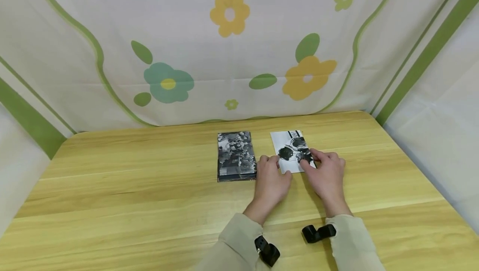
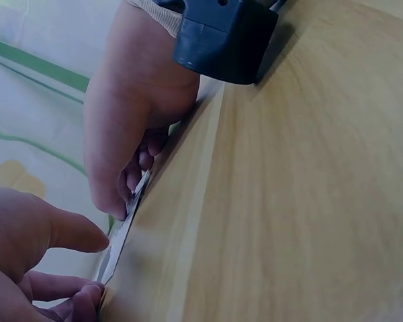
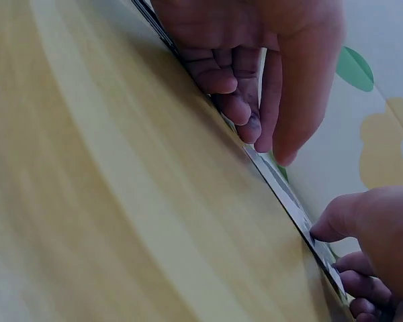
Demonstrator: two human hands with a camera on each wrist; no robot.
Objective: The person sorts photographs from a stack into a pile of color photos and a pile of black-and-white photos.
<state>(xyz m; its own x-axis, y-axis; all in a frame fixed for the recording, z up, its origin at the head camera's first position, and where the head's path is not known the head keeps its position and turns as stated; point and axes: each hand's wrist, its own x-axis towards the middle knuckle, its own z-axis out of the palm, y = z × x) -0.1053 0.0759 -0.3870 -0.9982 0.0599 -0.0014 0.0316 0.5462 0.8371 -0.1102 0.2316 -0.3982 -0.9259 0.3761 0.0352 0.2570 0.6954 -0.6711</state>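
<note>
A white picture card (image 1: pixel 283 142) with dark printed images and a black strip lies on the table at centre right. My right hand (image 1: pixel 329 175) pinches its right edge, thumb on the printed face and fingers at the side. At the card's lower left, my left hand (image 1: pixel 271 181) touches the left edge with its fingertips, the thumb beside the bottom edge. In the right wrist view the left thumb (image 3: pixel 290 144) stands apart from the card's surface. Left of both hands lies a small pile of dark black-and-white picture cards (image 1: pixel 235 153), the lower ones showing at the bottom.
The wooden table (image 1: pixel 131 208) has rounded back corners. Behind it hangs a white cloth (image 1: pixel 209 63) printed with flowers and green lines. Each sleeve bears a black wrist camera, the left one (image 1: pixel 267 252) and the right one (image 1: pixel 318 233).
</note>
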